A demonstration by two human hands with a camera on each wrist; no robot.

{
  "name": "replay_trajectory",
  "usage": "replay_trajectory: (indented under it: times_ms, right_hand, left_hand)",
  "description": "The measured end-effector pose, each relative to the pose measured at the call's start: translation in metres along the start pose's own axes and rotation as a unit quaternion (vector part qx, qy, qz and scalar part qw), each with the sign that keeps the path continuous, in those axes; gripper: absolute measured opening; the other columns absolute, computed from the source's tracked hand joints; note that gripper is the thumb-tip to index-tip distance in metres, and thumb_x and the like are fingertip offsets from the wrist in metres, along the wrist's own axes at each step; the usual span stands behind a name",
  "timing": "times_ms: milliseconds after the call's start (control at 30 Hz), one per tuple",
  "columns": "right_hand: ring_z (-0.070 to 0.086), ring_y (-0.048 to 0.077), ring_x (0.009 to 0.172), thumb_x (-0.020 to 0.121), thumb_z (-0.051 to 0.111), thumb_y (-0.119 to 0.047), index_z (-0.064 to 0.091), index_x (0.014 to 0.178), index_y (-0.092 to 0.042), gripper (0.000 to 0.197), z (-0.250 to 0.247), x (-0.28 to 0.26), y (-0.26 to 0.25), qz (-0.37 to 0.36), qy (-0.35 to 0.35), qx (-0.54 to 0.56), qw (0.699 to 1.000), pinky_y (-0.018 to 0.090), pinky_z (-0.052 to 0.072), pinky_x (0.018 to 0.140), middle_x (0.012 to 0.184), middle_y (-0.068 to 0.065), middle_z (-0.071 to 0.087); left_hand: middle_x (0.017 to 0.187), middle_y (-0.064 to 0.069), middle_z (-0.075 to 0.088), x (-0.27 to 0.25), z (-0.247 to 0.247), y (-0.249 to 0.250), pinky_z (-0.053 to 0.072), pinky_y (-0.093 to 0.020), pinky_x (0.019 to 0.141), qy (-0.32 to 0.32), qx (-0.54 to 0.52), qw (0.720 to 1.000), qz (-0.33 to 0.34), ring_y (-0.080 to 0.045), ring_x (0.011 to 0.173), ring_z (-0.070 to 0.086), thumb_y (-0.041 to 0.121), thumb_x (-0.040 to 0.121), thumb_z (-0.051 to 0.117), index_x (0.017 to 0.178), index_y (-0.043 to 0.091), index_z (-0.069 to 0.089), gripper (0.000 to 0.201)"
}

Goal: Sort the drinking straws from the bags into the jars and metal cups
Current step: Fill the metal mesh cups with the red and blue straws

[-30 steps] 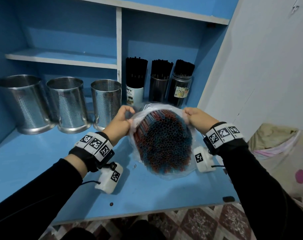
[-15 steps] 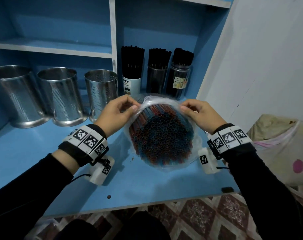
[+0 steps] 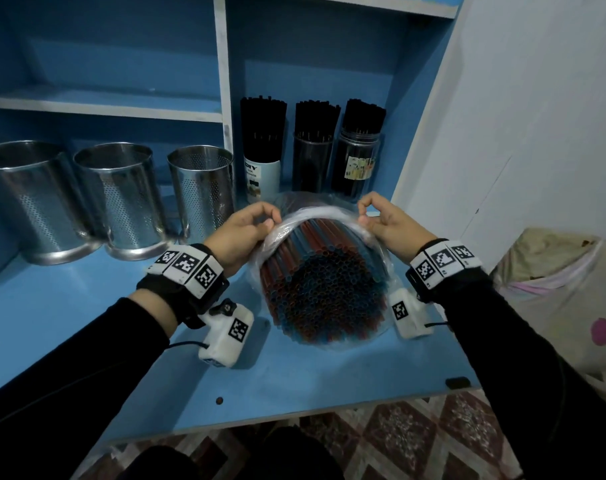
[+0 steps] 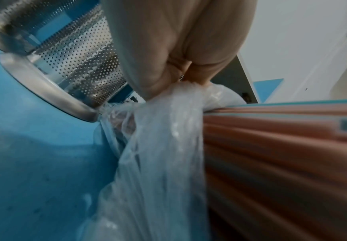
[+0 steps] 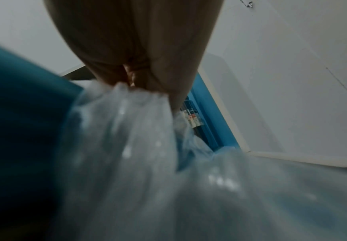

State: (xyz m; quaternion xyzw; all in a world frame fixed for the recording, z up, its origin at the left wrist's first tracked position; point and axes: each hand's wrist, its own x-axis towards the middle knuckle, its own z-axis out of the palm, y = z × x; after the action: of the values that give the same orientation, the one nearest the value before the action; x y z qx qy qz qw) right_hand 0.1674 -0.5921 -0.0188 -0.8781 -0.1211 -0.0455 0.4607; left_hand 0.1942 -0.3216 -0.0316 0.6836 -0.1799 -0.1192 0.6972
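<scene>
Blue shelving [image 3: 86, 306] carries a clear bag [image 3: 324, 216] of straws [image 3: 322, 292] between the hands; left hand [image 3: 240, 233] and right hand [image 3: 389, 226] each pinch its rolled rim, metal cups [image 3: 201, 188] beyond the left.

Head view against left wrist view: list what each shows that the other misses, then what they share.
Only the head view: the right hand, three jars of black straws and two further metal cups.
Only the left wrist view: the left hand's grip from underneath, fingertips pinching bunched plastic.
Both: the clear bag of red and blue straws, the nearest perforated cup, the blue shelf.
</scene>
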Motion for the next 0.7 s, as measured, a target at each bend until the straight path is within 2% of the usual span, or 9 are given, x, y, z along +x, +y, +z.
replay_trajectory:
  times_ms: [133, 200, 267, 333, 367, 433, 533, 633, 700]
  right_hand:
    - [0.034, 0.001, 0.042, 0.1, 0.05, -0.011, 0.057, 0.095, -0.017, 0.011, 0.0, -0.014, -0.006, -0.012, 0.049, -0.013, 0.999, 0.009, 0.033, 0.049, 0.054, -0.016, 0.047]
    - [0.042, 0.008, 0.052, 0.101, 0.048, -0.011, 0.064, 0.099, -0.019, 0.018, 0.0, -0.022, -0.013, 0.0, 0.08, -0.035, 0.996, 0.019, 0.037, 0.056, 0.067, -0.009, 0.058]
    - [0.054, 0.016, 0.073, 0.101, 0.046, -0.015, 0.067, 0.109, -0.024, 0.024, 0.0, -0.029, -0.022, 0.038, 0.093, -0.059, 0.993, 0.022, 0.043, 0.068, 0.094, 0.006, 0.067]
    - [0.054, 0.009, 0.111, 0.102, 0.047, -0.024, 0.06, 0.126, -0.024, 0.028, 0.002, -0.034, -0.034, 0.056, 0.101, -0.081, 0.99, 0.012, 0.037, 0.09, 0.126, -0.002, 0.061]
    - [0.048, 0.005, 0.121, 0.101, 0.048, -0.031, 0.055, 0.133, -0.024, 0.034, 0.005, -0.037, -0.043, 0.052, 0.104, -0.083, 0.99, 0.013, 0.032, 0.097, 0.134, -0.007, 0.055]
    - [0.04, -0.001, 0.125, 0.098, 0.047, -0.046, 0.048, 0.14, -0.029, 0.045, 0.015, -0.038, -0.063, 0.026, 0.099, -0.084, 0.991, 0.019, 0.027, 0.102, 0.142, -0.013, 0.047]
    - [0.037, 0.002, 0.132, 0.093, 0.046, -0.059, 0.045, 0.142, -0.034, 0.055, 0.037, -0.03, -0.088, 0.002, 0.076, -0.104, 0.992, 0.022, 0.025, 0.104, 0.148, -0.014, 0.042]
    - [0.04, 0.011, 0.136, 0.088, 0.05, -0.065, 0.044, 0.144, -0.029, 0.067, 0.059, -0.016, -0.099, 0.022, 0.059, -0.173, 0.983, 0.031, 0.032, 0.112, 0.15, -0.008, 0.043]
    - [0.045, 0.015, 0.133, 0.086, 0.058, -0.057, 0.048, 0.142, -0.024, 0.066, 0.068, -0.009, -0.099, 0.051, 0.059, -0.215, 0.974, 0.037, 0.035, 0.112, 0.146, -0.004, 0.048]
  left_hand:
    - [0.081, -0.005, 0.06, -0.008, -0.003, 0.002, 0.049, -0.015, 0.052, 0.021, 0.0, 0.999, -0.03, -0.002, 0.053, 0.058, -0.004, 0.1, 0.041, 0.092, 0.014, 0.063, 0.029]
    - [0.09, 0.0, 0.063, -0.014, -0.007, 0.004, 0.047, -0.011, 0.054, 0.029, 0.045, 0.998, -0.024, 0.003, 0.058, 0.058, -0.009, 0.097, 0.043, 0.095, 0.019, 0.066, 0.036]
    - [0.101, 0.008, 0.064, -0.022, -0.01, 0.007, 0.045, -0.006, 0.061, 0.027, 0.097, 0.995, -0.005, 0.008, 0.074, 0.058, -0.007, 0.095, 0.047, 0.1, 0.028, 0.066, 0.041]
    - [0.111, 0.018, 0.06, -0.031, -0.009, 0.006, 0.042, 0.0, 0.067, 0.017, 0.129, 0.991, 0.024, 0.016, 0.088, 0.056, -0.001, 0.097, 0.05, 0.106, 0.036, 0.064, 0.04]
    - [0.113, 0.021, 0.058, -0.034, -0.007, 0.005, 0.041, 0.002, 0.069, 0.016, 0.141, 0.989, 0.036, 0.019, 0.091, 0.054, 0.003, 0.099, 0.05, 0.109, 0.038, 0.062, 0.038]
    - [0.112, 0.022, 0.058, -0.037, 0.0, 0.001, 0.04, 0.004, 0.068, 0.024, 0.149, 0.987, 0.048, 0.021, 0.089, 0.054, 0.011, 0.101, 0.05, 0.115, 0.039, 0.06, 0.034]
    - [0.115, 0.012, 0.06, -0.037, 0.01, -0.003, 0.042, 0.003, 0.066, 0.039, 0.14, 0.988, 0.048, 0.019, 0.085, 0.055, 0.012, 0.102, 0.047, 0.132, 0.025, 0.058, 0.034]
    - [0.127, 0.007, 0.056, -0.039, 0.01, -0.003, 0.038, 0.006, 0.071, 0.047, 0.157, 0.985, 0.053, 0.008, 0.101, 0.054, 0.013, 0.103, 0.046, 0.138, 0.015, 0.053, 0.036]
    - [0.137, 0.004, 0.053, -0.042, 0.007, -0.003, 0.036, 0.001, 0.088, 0.031, 0.153, 0.986, 0.052, -0.003, 0.121, 0.049, 0.017, 0.104, 0.043, 0.139, 0.013, 0.052, 0.036]
